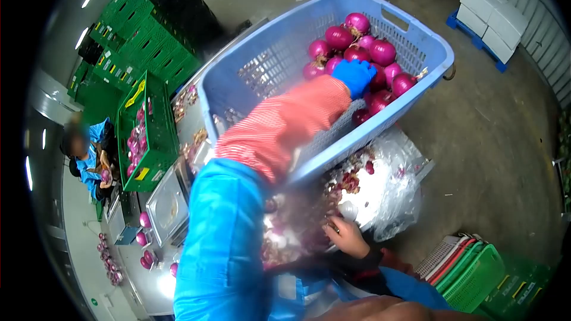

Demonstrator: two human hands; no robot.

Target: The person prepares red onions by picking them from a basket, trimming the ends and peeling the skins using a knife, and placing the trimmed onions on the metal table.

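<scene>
My left hand (355, 78), in a blue glove, reaches into a large blue plastic basket (262, 27). Its fingers curl down around a red onion (377, 78) among several others at the basket's far right end. The onion is partly covered by the hand. A pink sleeve cover (285, 119) and a blue sleeve run along this arm. Lower down, my bare right hand (348, 239) is held over loose onion skins (348, 184), its fingers bent together. What they hold, if anything, is hidden. Clear plastic film (395, 193) lies just beyond it.
A green crate (157, 137) of onions stands at left, near a co-worker (89, 157) holding an onion. Close by are a metal tray (168, 205) and loose onions (144, 220). Green crates (143, 35) are stacked behind; baskets (470, 273) stand lower right.
</scene>
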